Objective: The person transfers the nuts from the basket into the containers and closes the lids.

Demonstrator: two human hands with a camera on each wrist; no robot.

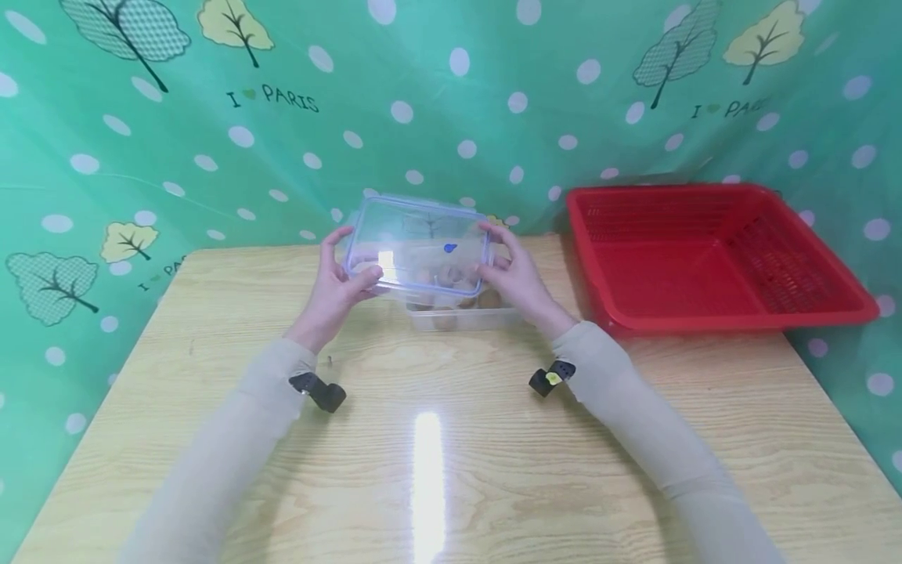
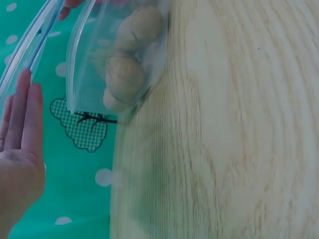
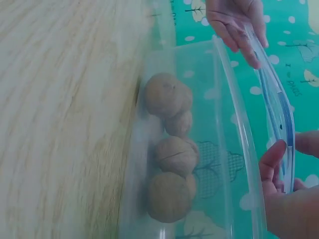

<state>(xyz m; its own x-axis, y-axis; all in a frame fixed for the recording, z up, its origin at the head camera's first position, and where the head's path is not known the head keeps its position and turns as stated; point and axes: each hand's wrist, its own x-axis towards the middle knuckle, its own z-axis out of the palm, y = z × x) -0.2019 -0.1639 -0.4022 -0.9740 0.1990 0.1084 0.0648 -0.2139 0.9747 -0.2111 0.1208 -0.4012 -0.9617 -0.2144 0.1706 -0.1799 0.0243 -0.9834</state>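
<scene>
A clear plastic lid with a blue-tinted rim (image 1: 416, 270) is held tilted above a clear plastic box (image 1: 465, 319). My left hand (image 1: 337, 286) grips its left edge, thumb on the near face. At the right edge my right hand (image 1: 517, 274) pinches the lid between thumb and fingers. Several walnuts (image 3: 169, 196) lie inside the box, seen through its wall in both wrist views. In the right wrist view, the lid (image 3: 279, 109) is apart from the box rim (image 3: 234, 94). From the head, the lid hides much of the box.
A red plastic basket (image 1: 712, 321) stands to the right on the wooden table (image 1: 352, 470). Behind the table hangs a green dotted cloth (image 1: 423, 94). Small black wrist cameras (image 1: 327, 395) sit at both sleeves.
</scene>
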